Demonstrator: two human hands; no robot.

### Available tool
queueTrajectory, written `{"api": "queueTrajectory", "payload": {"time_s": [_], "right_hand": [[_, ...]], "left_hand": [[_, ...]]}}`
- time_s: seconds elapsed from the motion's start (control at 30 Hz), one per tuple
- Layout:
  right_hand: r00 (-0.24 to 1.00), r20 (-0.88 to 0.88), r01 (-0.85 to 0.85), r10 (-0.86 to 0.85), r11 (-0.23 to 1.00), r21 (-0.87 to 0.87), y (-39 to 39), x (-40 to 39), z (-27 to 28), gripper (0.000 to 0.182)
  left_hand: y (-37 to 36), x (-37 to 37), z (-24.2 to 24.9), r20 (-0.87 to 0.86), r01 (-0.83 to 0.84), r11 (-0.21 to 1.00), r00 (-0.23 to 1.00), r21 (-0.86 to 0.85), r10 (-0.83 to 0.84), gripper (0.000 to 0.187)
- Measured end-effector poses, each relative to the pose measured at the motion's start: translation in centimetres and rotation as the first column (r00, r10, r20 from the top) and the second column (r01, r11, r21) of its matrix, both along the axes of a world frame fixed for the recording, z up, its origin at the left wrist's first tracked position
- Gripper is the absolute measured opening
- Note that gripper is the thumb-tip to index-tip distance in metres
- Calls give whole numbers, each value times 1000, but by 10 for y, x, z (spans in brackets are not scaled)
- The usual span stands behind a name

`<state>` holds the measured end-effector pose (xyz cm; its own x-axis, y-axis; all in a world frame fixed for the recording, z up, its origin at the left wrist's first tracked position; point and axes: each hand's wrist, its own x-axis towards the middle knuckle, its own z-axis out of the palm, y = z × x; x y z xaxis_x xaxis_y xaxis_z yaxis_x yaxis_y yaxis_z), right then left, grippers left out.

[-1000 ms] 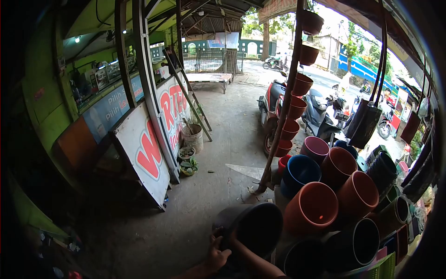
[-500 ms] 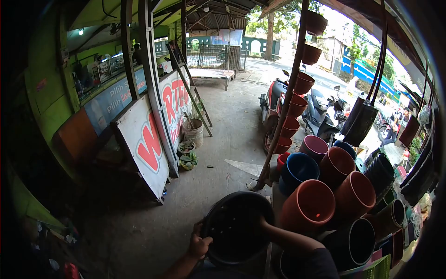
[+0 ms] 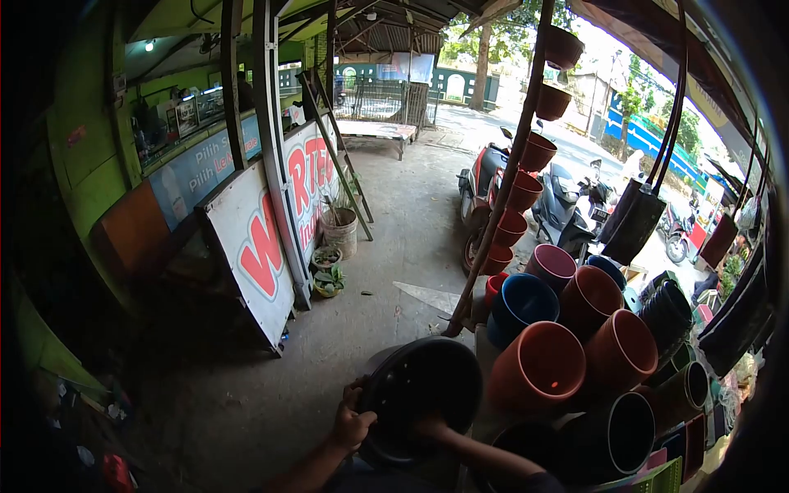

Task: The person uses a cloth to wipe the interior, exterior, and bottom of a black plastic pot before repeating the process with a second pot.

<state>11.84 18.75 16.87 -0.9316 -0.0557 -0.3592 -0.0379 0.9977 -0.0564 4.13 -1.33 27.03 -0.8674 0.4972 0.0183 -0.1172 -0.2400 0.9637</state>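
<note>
A large black plastic pot (image 3: pixel 431 374) with small holes in its base is tilted with its mouth toward me. My left hand (image 3: pixel 355 421) is closed on the pot's left rim, thumb on the inner side and fingers outside. Deep in the pot's dark interior is my right hand (image 3: pixel 429 427), its forearm crossing the lower right rim. Shadow hides those fingers, so whether they hold anything does not show. To the right, beside the pot, stand terracotta-coloured pots (image 3: pixel 538 366) and a blue pot (image 3: pixel 524 300).
More black pots (image 3: pixel 620 431) stand at lower right. A slanted pole (image 3: pixel 505 193) carries a column of small hanging pots. On the left are a white lettered sign (image 3: pixel 263 255), a ladder (image 3: pixel 337 148) and potted plants (image 3: pixel 329 281). Motorbikes (image 3: pixel 563 197) are parked beyond.
The pot has tipped slightly, showing more of its outer left side. My right hand has shifted lower and left inside it. The left hand keeps its hold.
</note>
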Motion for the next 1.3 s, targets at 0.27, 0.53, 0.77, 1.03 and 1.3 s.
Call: {"api": "queueTrajectory", "payload": {"time_s": [0.27, 0.53, 0.77, 1.03, 1.3], "right_hand": [[946, 317, 248, -71, -470, -847, -21, -43, 16, 53], [455, 635, -461, -624, -776, -431, 26, -13, 97, 56], [668, 658, 114, -347, -826, -552, -63, 6, 84, 47], [995, 96, 40, 3, 899, -437, 5, 34, -21, 44], [919, 102, 158, -381, 119, -980, 102, 7, 16, 41]], "left_hand": [[15, 41, -26, 138, 60, 998, 989, 0, -59, 68], [16, 43, -42, 164, 9, 1000, 986, 18, -12, 64], [30, 41, -22, 195, -65, 998, 979, 0, 63, 39], [0, 0, -11, 110, -111, 987, 989, 119, 97, 50], [-17, 2, -7, 230, 22, 999, 973, 43, -31, 56]]}}
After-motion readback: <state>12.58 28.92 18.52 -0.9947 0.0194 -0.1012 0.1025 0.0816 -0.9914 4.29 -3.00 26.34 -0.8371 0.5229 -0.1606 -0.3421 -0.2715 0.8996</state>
